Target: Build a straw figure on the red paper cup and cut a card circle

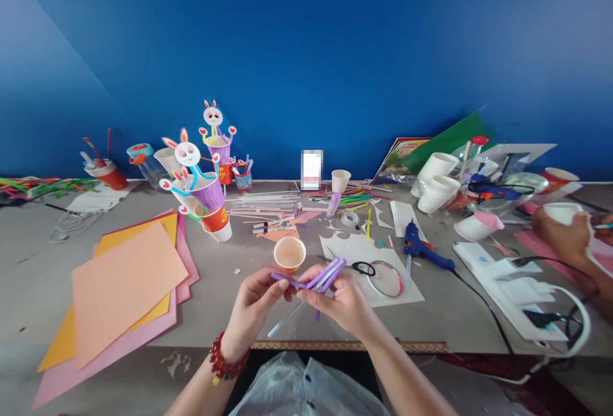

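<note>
Both hands are closed on slim pieces above the front of the table: the left hand (pixel 261 295) pinches the end of one straw between thumb and fingers, and the right hand (pixel 347 298) grips the folded bunch of purple plastic bendy straws (pixel 328 275), from which a pale translucent rod (pixel 286 320) slants down. The bunch sits just on the near side of a small paper cup with a pale rim and orange-red side (pixel 290 254), so a careless knuckle could tip that cup. If the right-hand grip loosens, the smooth straws could slide apart and drop toward the table edge; a hard tug or sharp bend could crease the thin plastic. Reaching rightward could snag the black-handled scissors (pixel 357 265) on the cut white paper (pixel 407 291), or brush the blue glue gun (pixel 424 249), which might be hot, though nothing shows whether it is. As for writing, the red paper cup in the front rabbit figure (pixel 216 218) bears yellow marks, too small to read; the colourful booklet cover (pixel 407 146) shows no legible title; and the pale upright screen (pixel 311 170) is pixelated beyond reading. No brand can be made out.
</note>
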{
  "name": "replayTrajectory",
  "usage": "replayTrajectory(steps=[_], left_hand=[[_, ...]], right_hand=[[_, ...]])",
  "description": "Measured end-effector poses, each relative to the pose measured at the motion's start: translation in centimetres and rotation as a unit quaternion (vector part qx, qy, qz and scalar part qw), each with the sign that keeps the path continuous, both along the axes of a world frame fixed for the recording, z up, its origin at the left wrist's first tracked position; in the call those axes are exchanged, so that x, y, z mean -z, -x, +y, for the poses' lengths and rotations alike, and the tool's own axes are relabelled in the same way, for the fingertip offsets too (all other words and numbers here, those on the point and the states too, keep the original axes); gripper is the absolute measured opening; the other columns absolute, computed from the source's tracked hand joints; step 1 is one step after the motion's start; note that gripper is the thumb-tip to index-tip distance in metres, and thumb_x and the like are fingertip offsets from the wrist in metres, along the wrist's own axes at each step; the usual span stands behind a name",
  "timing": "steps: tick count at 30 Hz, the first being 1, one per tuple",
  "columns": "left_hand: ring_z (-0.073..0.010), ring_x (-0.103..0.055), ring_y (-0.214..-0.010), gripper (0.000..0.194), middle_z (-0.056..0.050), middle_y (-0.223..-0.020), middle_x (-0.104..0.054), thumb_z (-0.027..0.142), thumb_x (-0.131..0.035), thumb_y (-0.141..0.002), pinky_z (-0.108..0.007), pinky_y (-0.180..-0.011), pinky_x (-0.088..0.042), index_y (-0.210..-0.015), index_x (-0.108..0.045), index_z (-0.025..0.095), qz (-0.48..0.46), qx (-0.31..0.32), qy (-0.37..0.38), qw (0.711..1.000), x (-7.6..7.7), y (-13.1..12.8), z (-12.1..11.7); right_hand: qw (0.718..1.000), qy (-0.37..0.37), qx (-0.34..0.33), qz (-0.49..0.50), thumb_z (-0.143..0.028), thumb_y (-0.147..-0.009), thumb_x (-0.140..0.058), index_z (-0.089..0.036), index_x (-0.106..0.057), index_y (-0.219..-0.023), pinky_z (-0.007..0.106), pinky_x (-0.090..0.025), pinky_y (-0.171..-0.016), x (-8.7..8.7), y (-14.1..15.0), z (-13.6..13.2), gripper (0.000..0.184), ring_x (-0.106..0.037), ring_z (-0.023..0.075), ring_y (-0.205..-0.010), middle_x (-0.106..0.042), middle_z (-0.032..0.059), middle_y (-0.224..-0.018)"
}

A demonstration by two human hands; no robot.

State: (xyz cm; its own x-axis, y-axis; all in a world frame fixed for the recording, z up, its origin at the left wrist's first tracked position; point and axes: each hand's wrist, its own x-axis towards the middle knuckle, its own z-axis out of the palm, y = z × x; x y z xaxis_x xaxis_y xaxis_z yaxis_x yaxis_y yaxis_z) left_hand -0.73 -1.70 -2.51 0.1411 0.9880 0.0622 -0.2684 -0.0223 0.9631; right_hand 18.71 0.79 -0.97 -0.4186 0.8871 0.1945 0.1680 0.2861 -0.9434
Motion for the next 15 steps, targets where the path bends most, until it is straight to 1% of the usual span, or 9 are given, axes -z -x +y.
replayTrajectory(steps=[3,5,7,9,12,15], left_hand=[[-0.0139,-0.061,-0.073,0.012,-0.004,-0.081,-0.070,0.026,-0.064,-0.091,-0.026,-0.073,-0.048,-0.093,-0.073,0.017,-0.018,-0.032,-0.012,0.999,0.7,-0.2,-0.4],[-0.0133,-0.061,-0.075,0.011,-0.003,-0.083,-0.069,0.025,-0.064,-0.092,-0.025,-0.074,-0.048,-0.094,-0.072,0.019,-0.029,-0.039,-0.020,0.999,1.1,-0.3,-0.6],[-0.0131,-0.061,-0.076,0.011,-0.003,-0.084,-0.068,0.025,-0.063,-0.092,-0.024,-0.075,-0.048,-0.094,-0.072,0.019,-0.035,-0.034,-0.028,0.998,1.3,-0.4,-0.8],[-0.0134,-0.061,-0.078,0.010,-0.003,-0.086,-0.068,0.025,-0.065,-0.091,-0.024,-0.075,-0.049,-0.096,-0.072,0.020,-0.033,-0.024,-0.035,0.999,1.4,-0.7,-0.8],[-0.0144,-0.062,-0.081,0.010,-0.004,-0.089,-0.068,0.023,-0.070,-0.087,-0.024,-0.076,-0.050,-0.096,-0.073,0.020,-0.022,-0.017,-0.045,0.999,1.2,-1.2,-0.3],[-0.0126,-0.062,-0.076,0.007,-0.003,-0.085,-0.067,0.022,-0.072,-0.084,-0.023,-0.073,-0.050,-0.090,-0.073,0.019,-0.042,-0.008,-0.042,0.998,1.0,-1.7,0.2]], right_hand=[[0.999,0.017,0.040,0.033,-0.036,-0.084,-0.073,-0.018,-0.071,-0.093,0.026,-0.053,-0.066,0.5,-0.1,-0.1,0.021,-0.067,0.0179,-0.074,-0.073,0.0056,-0.085],[0.995,0.033,0.068,0.059,-0.038,-0.085,-0.070,-0.017,-0.070,-0.089,0.025,-0.052,-0.062,0.6,-0.1,-0.1,0.021,-0.064,0.0165,-0.069,-0.070,0.0048,-0.079],[0.992,0.054,0.079,0.077,-0.038,-0.086,-0.068,-0.017,-0.069,-0.085,0.024,-0.050,-0.058,0.6,-0.2,-0.1,0.022,-0.061,0.0146,-0.064,-0.066,0.0031,-0.073],[0.991,0.068,0.075,0.084,-0.038,-0.086,-0.068,-0.016,-0.068,-0.084,0.023,-0.049,-0.057,0.4,-0.2,0.0,0.021,-0.059,0.0135,-0.062,-0.065,0.0024,-0.071],[0.992,0.069,0.061,0.085,-0.037,-0.086,-0.067,-0.016,-0.069,-0.084,0.023,-0.050,-0.058,0.2,-0.2,0.0,0.021,-0.060,0.0139,-0.064,-0.066,0.0027,-0.073],[0.995,0.062,0.033,0.076,-0.037,-0.088,-0.065,-0.016,-0.071,-0.087,0.024,-0.051,-0.062,0.0,-0.1,0.1,0.022,-0.063,0.0155,-0.068,-0.068,0.0037,-0.076]])
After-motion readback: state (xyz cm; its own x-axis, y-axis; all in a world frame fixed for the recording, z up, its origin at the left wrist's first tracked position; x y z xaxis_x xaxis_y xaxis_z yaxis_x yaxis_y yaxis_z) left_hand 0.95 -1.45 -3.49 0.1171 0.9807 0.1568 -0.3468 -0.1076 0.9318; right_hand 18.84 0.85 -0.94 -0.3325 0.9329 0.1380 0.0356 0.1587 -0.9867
